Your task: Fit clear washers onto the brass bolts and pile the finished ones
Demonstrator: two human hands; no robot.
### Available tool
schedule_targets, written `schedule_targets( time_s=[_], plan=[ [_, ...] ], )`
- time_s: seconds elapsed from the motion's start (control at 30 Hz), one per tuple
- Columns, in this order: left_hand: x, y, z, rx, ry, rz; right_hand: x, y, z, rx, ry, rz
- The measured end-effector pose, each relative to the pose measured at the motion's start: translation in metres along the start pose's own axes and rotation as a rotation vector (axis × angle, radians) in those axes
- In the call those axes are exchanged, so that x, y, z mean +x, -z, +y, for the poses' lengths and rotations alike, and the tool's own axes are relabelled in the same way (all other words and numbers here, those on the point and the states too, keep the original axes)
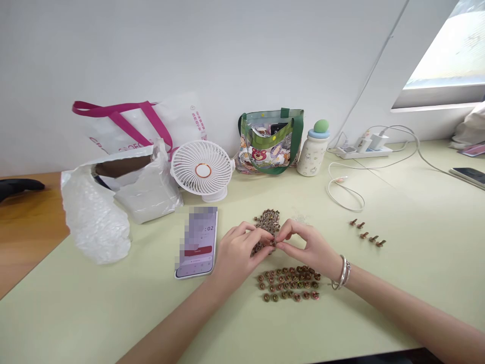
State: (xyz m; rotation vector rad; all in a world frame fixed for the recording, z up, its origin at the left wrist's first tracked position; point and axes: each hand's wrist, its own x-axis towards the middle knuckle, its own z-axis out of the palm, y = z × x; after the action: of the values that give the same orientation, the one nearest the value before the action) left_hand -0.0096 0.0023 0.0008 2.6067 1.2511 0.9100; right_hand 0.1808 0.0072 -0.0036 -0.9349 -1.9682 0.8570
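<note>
Both of your hands meet over the table (235, 323), and each grip is closed to a fine pinch. Your left hand (237, 247) comes in with thumb and index finger brought together at the tips, the back of the hand turned up and the other fingers bent alongside. Your right hand (310, 245) pinches from the opposite side, its thumb and index fingertip nearly touching your left ones, a gap showing between the two digits behind the tips. Between the two grips you have a small metal part (273, 242), mostly covered by your fingertips, so its exact shape cannot be told. It sits just in front of the pile of similar parts (268, 220), which your fingers partly hide. Nearer to you, below your hands, coppery pieces (290, 284) are set out in several rows, and five longer pieces (367, 234) lie apart in a slanting line beyond your right wrist, which wears silvery bracelets (344, 270). Beside your left hand lies a phone (206, 240), its screen lit and partly blurred, with a white fan (203, 170) standing behind it.
</note>
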Motion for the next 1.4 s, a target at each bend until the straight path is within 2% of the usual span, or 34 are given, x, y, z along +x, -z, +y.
schedule_targets(
  time_s=[0.23,0.47,0.6,0.73,0.83,1.13,1.4],
  plan=[
    [0.0000,0.0003,-0.0023,0.058,-0.056,0.051,-0.0003,0.0002,0.0016,-0.072,0.072,0.039],
    [0.0013,0.0008,-0.0013,0.074,-0.055,0.011,-0.0026,0.0019,0.0016,-0.378,0.269,0.009],
    [0.0007,0.0002,-0.0004,0.078,-0.061,0.026,-0.0028,0.0039,-0.0017,-0.335,0.177,-0.028],
    [-0.0002,-0.0005,-0.0001,0.068,-0.069,-0.017,-0.0018,0.0043,-0.0018,-0.298,0.031,-0.067],
    [-0.0002,-0.0003,-0.0002,0.062,-0.068,-0.017,-0.0008,0.0044,-0.0004,-0.316,-0.022,-0.090],
    [0.0000,-0.0014,-0.0027,0.067,-0.074,0.014,-0.0016,0.0047,0.0006,-0.334,0.008,-0.071],
    [0.0015,0.0003,-0.0013,0.093,-0.078,-0.025,-0.0017,0.0040,0.0038,-0.422,0.093,-0.060]
  ],
)
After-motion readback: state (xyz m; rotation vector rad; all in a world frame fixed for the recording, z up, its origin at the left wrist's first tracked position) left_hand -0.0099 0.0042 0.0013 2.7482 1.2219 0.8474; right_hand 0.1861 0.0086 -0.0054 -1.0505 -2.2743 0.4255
